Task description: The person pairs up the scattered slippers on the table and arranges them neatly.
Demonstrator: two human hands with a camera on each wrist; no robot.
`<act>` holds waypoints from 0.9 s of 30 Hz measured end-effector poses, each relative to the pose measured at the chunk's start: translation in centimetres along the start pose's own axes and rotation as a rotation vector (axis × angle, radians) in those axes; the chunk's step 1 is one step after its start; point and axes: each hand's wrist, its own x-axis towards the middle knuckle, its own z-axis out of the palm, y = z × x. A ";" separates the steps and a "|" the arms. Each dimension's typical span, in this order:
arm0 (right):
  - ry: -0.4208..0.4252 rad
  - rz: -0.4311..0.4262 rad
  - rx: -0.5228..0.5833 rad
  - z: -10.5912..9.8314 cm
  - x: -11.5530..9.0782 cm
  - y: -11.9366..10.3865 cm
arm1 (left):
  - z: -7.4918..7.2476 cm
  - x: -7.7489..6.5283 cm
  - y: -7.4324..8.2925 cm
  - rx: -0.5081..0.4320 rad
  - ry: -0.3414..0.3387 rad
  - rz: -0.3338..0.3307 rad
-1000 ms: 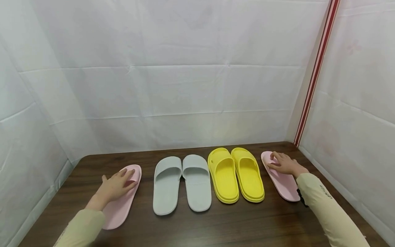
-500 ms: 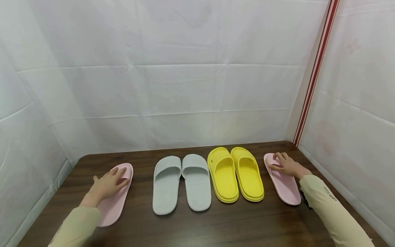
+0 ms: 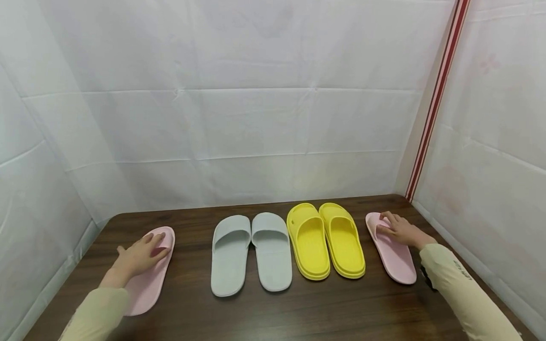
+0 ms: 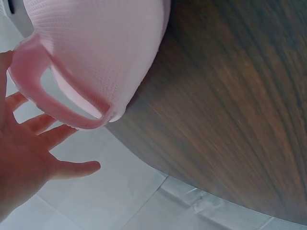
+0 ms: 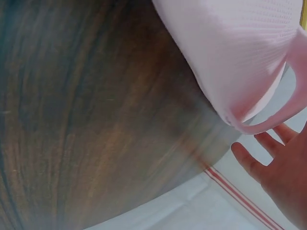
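At the left of the table a pink slipper (image 3: 147, 290) lies slanted, its toe end pointing away. My left hand (image 3: 134, 258) rests over its strap with spread, mostly straight fingers; in the left wrist view those fingers (image 4: 55, 136) touch the strap (image 4: 60, 112) from above. A matching pink slipper (image 3: 398, 265) lies near the right edge. My right hand (image 3: 403, 231) covers part of that strap, and the right wrist view has its spread fingers (image 5: 268, 143) against the strap (image 5: 288, 108). The little that lies under each palm is hidden.
Between the hands stand two grey slippers (image 3: 230, 270) side by side, then two yellow slippers (image 3: 313, 251) set close together. All lie on a dark wooden table (image 3: 324, 312). White cloth (image 3: 256, 123) hangs behind and on both sides, with a red-striped band (image 3: 437, 99) at the right corner.
The left hand and its pink slipper have slid left. The right pink slipper shifted slightly right and nearer, and the right hand moved a little right. Grey and yellow pairs stayed put.
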 end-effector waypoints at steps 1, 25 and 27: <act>0.009 -0.013 0.008 0.2 0.0 0.2 | 0.0 -0.1 -0.1 0.000 0.004 0.001; -0.005 -0.065 0.062 0.7 -1.1 2.1 | -0.4 -0.9 -0.5 -0.070 -0.027 -0.001; 0.005 -0.074 0.053 0.8 -1.2 2.1 | -0.3 -1.0 -0.5 -0.072 -0.030 0.000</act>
